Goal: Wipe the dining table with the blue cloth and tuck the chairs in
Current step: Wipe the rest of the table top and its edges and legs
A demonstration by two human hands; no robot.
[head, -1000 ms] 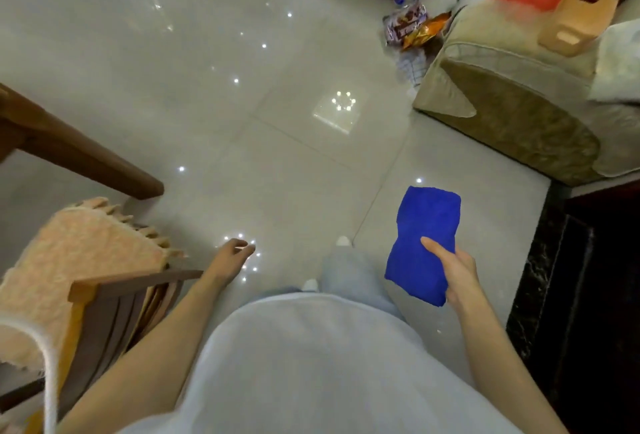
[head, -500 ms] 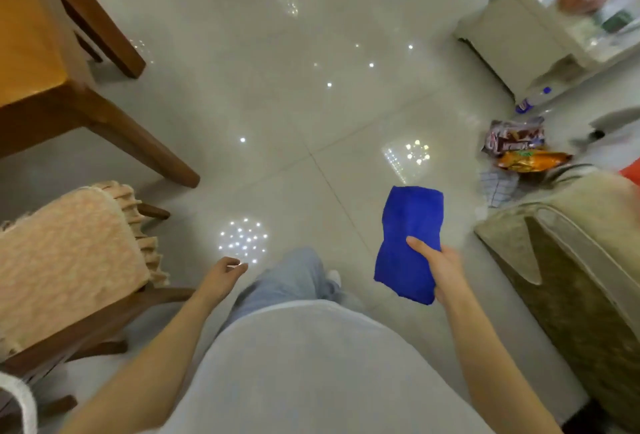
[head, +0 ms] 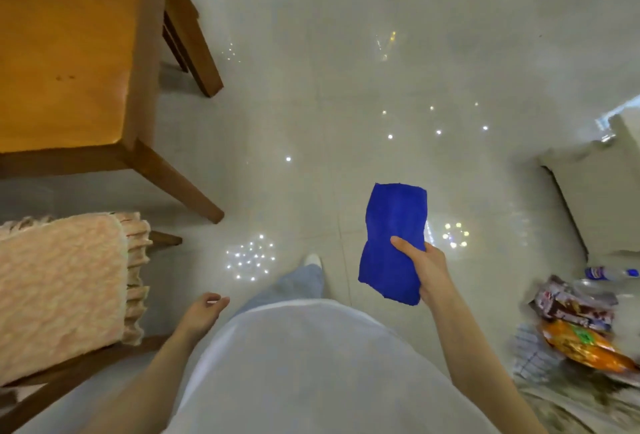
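- Near left: left hand (head: 204,309) hangs loosely curled, holding nothing, beside the cushioned chair (head: 59,291).
- Centre right: right hand (head: 424,265) grips the blue cloth (head: 393,241) above the floor.
- Far left: dining table (head: 65,49).

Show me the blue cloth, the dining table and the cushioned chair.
folded blue cloth (head: 393,222): head view, upper half.
orange-brown wooden dining table (head: 62,53): head view, bare top.
wooden chair with pink fuzzy cushion (head: 59,295): head view, cushion.

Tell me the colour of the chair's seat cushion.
Pale pink seat cushion, fuzzy with a ruffled edge; head view, lower left.
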